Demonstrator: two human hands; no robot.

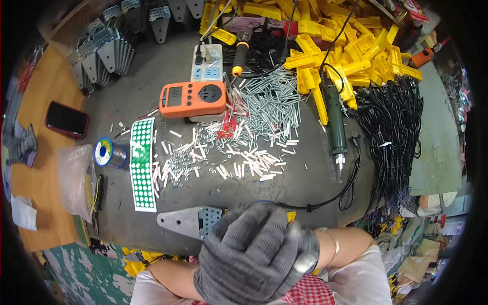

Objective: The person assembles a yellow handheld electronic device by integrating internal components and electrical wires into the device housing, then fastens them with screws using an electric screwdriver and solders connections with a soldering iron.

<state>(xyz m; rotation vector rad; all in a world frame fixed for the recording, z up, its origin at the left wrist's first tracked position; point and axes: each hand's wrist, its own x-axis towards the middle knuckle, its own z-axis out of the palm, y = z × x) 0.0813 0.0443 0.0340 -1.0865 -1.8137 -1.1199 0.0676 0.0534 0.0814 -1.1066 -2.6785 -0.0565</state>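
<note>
Both my hands wear grey knit gloves and are pressed together at the table's front edge. My left hand (pixel 236 262) lies in front, its fingers bent over my right hand (pixel 303 245), which is mostly hidden. Whether anything is between them does not show. A silver watch (pixel 306 262) sits at my right wrist. Just beyond the hands lies a grey metal plate (pixel 180 222) with a tapered end and rows of small holes, partly covered by the left glove. A bit of yellow plastic (pixel 291 216) and a black cord (pixel 310 207) emerge behind the gloves.
Screws (pixel 269 99) and pale tubes (pixel 254 160) lie mid-table, below an orange meter (pixel 193 99). A green electric screwdriver (pixel 335 119), yellow housings (pixel 363 51) and black cords (pixel 391 137) are right. Left are a solder spool (pixel 111 153), dotted sticker sheet (pixel 143 168) and phone (pixel 66 120).
</note>
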